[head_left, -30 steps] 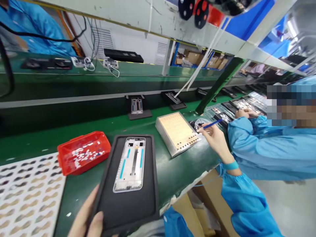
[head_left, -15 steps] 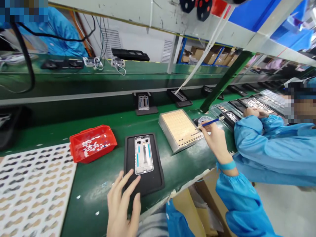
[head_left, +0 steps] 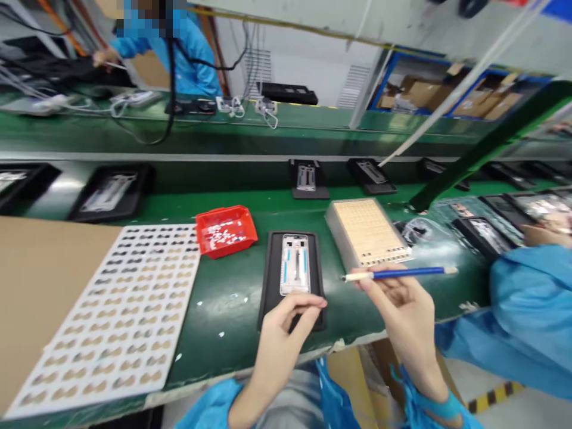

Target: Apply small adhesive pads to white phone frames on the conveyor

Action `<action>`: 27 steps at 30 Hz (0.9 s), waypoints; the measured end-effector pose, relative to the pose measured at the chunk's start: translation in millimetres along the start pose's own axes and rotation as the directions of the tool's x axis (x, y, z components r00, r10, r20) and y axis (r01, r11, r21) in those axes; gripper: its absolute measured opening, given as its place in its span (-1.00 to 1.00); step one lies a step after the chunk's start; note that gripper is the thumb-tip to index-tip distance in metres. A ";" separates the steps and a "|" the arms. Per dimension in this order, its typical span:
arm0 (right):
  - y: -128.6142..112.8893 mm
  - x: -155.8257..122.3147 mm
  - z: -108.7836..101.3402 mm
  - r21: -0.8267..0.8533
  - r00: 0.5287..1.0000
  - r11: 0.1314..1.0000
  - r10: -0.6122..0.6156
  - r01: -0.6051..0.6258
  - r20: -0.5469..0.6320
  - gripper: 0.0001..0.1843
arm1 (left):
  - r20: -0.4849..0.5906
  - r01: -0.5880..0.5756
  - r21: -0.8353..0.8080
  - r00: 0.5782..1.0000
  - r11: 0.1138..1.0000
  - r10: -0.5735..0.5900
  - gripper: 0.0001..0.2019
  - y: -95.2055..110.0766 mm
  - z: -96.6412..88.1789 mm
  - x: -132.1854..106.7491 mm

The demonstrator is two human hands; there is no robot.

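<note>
A phone mid-frame (head_left: 295, 262) with blue strips lies on a black tray (head_left: 274, 256) in front of me. Over the tray's near end is my left hand (head_left: 286, 333), thumb and fingertips drawn together; I cannot make out anything between them. My right hand (head_left: 409, 322) is closed around a blue pen-like tool (head_left: 406, 273), held nearly level to the right of the tray. The tool's pale left end carries a small dark piece at its tip. Behind the right hand stands a tan block (head_left: 361, 223) with small dark pieces in its nearest rows.
A red bin (head_left: 226, 231) holds small white bits. Left of it lies a white board (head_left: 129, 310) with rows of shaped cutouts, beside brown cardboard (head_left: 49, 268). More trays line the back. A slanted green post (head_left: 491, 146) and a co-worker's blue sleeve (head_left: 531, 298) are on the right.
The view has swung left. My right hand has brought the tool away from the tan block toward the tray. My left hand's fingers, spread before, have drawn together over the tray's near end.
</note>
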State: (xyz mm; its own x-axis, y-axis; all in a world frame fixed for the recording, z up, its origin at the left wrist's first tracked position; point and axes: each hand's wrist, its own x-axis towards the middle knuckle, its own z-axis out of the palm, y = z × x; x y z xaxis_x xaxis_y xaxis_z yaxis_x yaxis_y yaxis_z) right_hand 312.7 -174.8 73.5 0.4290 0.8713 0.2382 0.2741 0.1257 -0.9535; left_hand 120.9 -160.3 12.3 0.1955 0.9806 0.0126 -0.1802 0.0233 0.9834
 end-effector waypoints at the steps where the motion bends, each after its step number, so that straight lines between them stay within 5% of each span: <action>1: -0.1 -8.6 11.8 0.041 1.000 0.999 0.020 -0.021 0.024 -0.71 | -0.019 0.065 -0.086 0.998 0.994 -0.067 -0.80 1.8 6.2 4.3; 4: 8.8 -25.8 37.7 0.120 0.998 0.992 0.029 -0.035 0.051 -0.78 | -0.092 0.155 -0.251 0.979 0.955 -0.183 -0.77 1.2 12.7 12.7; 7: 22.4 -33.8 49.0 0.074 0.995 0.993 -0.095 0.093 0.021 -0.87 | -0.157 0.158 -0.299 0.965 0.941 -0.212 -0.81 -1.9 7.5 14.2; 11: 34.0 -35.4 47.5 -0.036 0.905 0.910 -0.406 0.413 0.131 -0.75 | -0.178 0.104 -0.231 0.973 0.967 -0.147 -0.85 -6.3 -1.3 12.2; 13: 36.8 -34.9 45.5 -0.040 0.867 0.880 -0.458 0.474 0.196 -0.70 | -0.183 0.045 -0.157 0.980 0.987 -0.074 -0.87 -9.9 -3.9 10.9; 19: 43.9 -42.9 53.6 -0.103 0.907 0.902 -0.411 0.419 0.093 -0.74 | -0.153 -0.237 0.231 0.949 0.944 0.276 -0.86 -21.2 -9.0 12.1; 23: 46.2 -46.6 60.5 -0.091 0.963 0.958 -0.268 0.270 0.035 -0.87 | -0.030 -0.438 0.475 0.859 0.763 0.512 -0.83 -19.9 -15.2 14.3; 27: 52.2 -30.1 52.2 0.004 0.988 0.997 -0.072 0.072 0.137 -0.86 | 0.141 -0.531 0.636 0.793 0.559 0.593 -0.79 -5.1 -38.2 27.1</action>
State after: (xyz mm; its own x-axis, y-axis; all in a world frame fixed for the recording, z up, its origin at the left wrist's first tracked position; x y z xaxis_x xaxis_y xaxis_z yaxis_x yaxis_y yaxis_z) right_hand 269.1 -169.6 6.9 0.2865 0.9167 0.2785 0.3004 0.1901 -0.9347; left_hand 90.3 -126.4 0.7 0.1839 0.7640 0.6185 0.4089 -0.6317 0.6587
